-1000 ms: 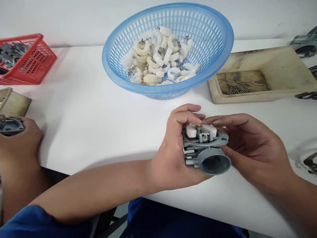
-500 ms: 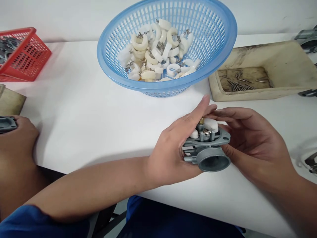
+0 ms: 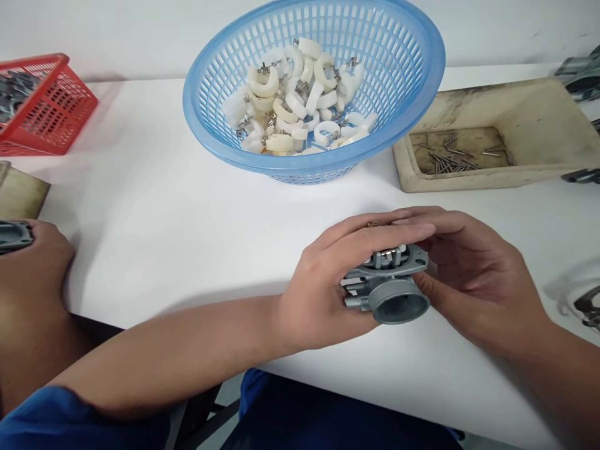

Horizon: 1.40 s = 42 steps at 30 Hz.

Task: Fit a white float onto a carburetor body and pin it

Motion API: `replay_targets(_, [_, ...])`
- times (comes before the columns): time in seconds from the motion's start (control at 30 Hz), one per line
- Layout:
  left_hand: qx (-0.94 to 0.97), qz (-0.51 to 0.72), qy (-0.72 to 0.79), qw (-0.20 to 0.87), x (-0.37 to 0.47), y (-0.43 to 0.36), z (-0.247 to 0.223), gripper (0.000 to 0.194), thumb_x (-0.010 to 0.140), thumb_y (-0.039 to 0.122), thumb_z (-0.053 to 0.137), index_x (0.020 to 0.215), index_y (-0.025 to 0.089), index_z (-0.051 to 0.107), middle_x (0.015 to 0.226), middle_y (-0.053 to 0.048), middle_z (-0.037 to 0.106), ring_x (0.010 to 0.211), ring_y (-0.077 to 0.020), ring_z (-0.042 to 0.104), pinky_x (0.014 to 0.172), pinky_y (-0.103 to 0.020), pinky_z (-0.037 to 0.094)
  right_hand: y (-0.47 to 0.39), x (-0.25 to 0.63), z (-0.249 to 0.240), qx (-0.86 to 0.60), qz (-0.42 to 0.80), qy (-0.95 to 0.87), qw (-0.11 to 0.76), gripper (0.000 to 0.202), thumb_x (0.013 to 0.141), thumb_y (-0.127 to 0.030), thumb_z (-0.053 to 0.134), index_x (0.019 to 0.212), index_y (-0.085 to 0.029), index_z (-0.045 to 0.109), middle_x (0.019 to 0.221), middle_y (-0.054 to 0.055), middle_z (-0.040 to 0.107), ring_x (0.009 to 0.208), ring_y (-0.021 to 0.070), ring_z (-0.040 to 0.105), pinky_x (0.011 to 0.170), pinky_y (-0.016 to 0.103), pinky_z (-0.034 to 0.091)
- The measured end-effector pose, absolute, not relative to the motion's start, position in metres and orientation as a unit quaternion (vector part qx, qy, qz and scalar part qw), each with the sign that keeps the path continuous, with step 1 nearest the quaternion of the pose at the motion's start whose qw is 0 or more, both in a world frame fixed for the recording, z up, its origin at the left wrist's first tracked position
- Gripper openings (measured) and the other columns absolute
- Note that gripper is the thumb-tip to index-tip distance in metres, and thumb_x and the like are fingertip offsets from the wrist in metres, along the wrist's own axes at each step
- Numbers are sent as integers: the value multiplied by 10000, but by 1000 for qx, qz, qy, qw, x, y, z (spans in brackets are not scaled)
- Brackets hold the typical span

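Observation:
A grey metal carburetor body (image 3: 398,297) is held above the white table, its round bore facing me. My left hand (image 3: 328,281) wraps around its left side, with fingers laid across the top. Those fingers cover most of the white float in the open chamber; only a bit of it and a metal pin show. My right hand (image 3: 482,275) curls round the right side, thumb against the body near the flange and fingertips at the back, meeting the left fingers. What the right fingertips touch is hidden.
A blue basket (image 3: 199,134) of white floats stands behind my hands. To its right sits a beige bin (image 3: 469,181) with thin metal pins. A red basket (image 3: 56,125) of grey parts is at left. Another person's hand (image 3: 42,262) holds a grey part at the left edge.
My left fingers have come down over the top of the carburetor, covering the white float and brass piece that showed before. The carburetor has shifted slightly left.

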<state>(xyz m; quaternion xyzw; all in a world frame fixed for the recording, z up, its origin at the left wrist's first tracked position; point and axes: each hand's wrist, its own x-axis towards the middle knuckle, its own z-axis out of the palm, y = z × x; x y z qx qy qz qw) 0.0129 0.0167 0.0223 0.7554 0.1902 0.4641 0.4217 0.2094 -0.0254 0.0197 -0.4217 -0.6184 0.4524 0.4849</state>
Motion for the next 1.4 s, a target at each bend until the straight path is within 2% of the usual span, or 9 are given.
replay_targets(0.13, [755,464,201,419,13,17,20,443,863,167,790,1289,189,668,1290,-95,728,1319,-232,664,1123,-349,594,-24,210,20,-430,420,-639,480,467,928,-160,733,1305,-430,682,1352,-40,677,1319,187,618,1042,313,567])
replay_targets(0.3, [758,464,212,407,12,15,20,425,840,181,814,1245,221,690,1229,-65,750,1278,-225,674,1117,-361,600,-25,211,22,-463,354,-669,461,429,913,-196,737,1259,-445,693,1363,-17,652,1400,295,546,1191,509,468])
replay_targets(0.47, [760,441,238,414,11,13,23,410,837,175,806,1225,242,691,1255,-65,737,1285,-235,671,1059,-372,634,-25,212,25,-473,327,-677,460,445,906,-230,753,1266,-485,695,1391,-21,628,1425,339,517,1237,590,406])
replay_targets(0.77, [753,446,232,424,11,14,25,387,817,159,814,1181,235,705,1234,-71,743,1256,-232,687,1101,-371,596,-24,212,25,-467,296,-695,459,481,901,-224,763,1288,-498,683,1402,-8,604,1411,329,522,1194,570,438])
replay_targets(0.93, [745,425,250,450,8,10,23,478,785,86,797,1227,234,691,1261,-94,713,1223,-225,686,1052,-343,605,-23,213,24,-445,288,-696,485,846,872,-142,762,1562,-513,442,1567,-28,542,1483,309,471,1195,548,449])
replay_targets(1.0, [744,416,259,454,7,9,23,516,765,54,788,1233,244,687,1253,-100,705,1203,-229,686,1021,-344,615,-22,215,24,-439,311,-681,497,888,881,-103,723,1600,-497,382,1603,-20,515,1475,296,488,1151,533,492])
replay_targets(1.13, [740,416,263,457,8,7,24,520,754,42,781,1212,269,687,1209,-86,688,1104,-200,704,918,-297,629,-16,224,33,-458,303,-646,530,733,900,-86,683,1510,-461,528,1512,5,594,1395,281,560,1061,500,549])
replay_targets(1.3, [729,436,258,460,10,5,24,440,775,71,776,1169,249,698,1173,-97,679,1037,-192,713,895,-307,636,-4,244,64,-517,196,-547,629,245,905,-156,739,1088,-307,798,1119,32,762,1109,232,702,891,382,578])
replay_targets(1.4, [720,442,255,470,10,6,23,474,742,84,810,1170,259,705,1174,-91,682,1046,-199,709,920,-323,633,10,260,89,-607,152,-532,571,83,881,-239,763,946,-253,814,970,31,793,945,211,730,853,371,583])
